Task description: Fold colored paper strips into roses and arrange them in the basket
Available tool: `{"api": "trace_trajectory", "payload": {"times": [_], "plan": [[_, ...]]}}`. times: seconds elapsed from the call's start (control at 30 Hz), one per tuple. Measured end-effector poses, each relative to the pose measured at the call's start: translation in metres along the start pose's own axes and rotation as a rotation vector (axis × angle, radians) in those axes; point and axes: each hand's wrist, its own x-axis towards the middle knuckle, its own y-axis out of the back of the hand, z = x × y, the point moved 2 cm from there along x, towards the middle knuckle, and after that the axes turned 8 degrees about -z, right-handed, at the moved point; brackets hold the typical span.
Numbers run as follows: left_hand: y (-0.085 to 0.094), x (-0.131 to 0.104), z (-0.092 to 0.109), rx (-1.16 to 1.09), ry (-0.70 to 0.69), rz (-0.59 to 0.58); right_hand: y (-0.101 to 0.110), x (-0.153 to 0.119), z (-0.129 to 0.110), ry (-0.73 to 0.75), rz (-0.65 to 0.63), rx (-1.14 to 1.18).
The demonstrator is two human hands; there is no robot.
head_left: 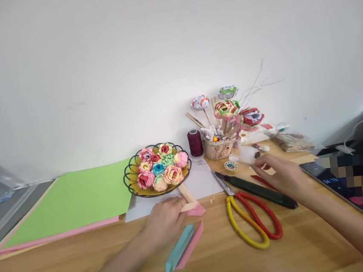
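My left hand [167,216] is closed on a folded cream paper strip [189,194], just in front of the wire basket. Beneath that strip shows a piece of pink paper [197,210]. Close by on the table lie a folded blue paper strip [180,248] and a folded pink paper strip [192,246]. My right hand [283,175] reaches over the right side, thumb and fingers pinched together beside a whitish translucent object [248,154]. What those fingertips hold, if anything, is too small to make out. Scissors with red and yellow handles [230,190] and a dark green utility knife [260,190] lie between the hands.
A basket [127,184] holds several paper flowers. Behind it stand a maroon thread spool [195,143] and a pot [218,148] with sticks and flowers. Green paper sheets [75,202] cover the left; a phone [327,186] lies right. A white wall [98,75] bounds the back.
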Motion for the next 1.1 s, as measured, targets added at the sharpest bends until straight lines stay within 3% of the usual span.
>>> {"api": "trace_trajectory", "payload": {"times": [0.13,0.37,0.53,0.77,0.9,1.1], "plan": [[-0.001,0.0,-0.001,-0.036,-0.025,0.005,0.001,0.016,0.026,-0.127,0.065,-0.21],[-0.002,-0.002,0.0,-0.058,0.0,-0.027,-0.027,0.054,0.027,0.09,-0.213,-0.291],[-0.006,-0.002,-0.003,-0.044,0.008,-0.031,-0.036,0.051,0.027,0.113,-0.303,-0.242],[-0.005,0.0,-0.003,-0.026,0.016,-0.044,-0.023,0.032,0.038,-0.097,-0.195,-0.167],[-0.002,0.0,-0.001,-0.017,0.026,-0.053,-0.02,0.028,0.03,-0.118,-0.224,-0.082],[-0.002,-0.002,0.0,0.021,0.007,-0.056,-0.034,0.039,0.001,-0.147,-0.373,-0.003]]}}
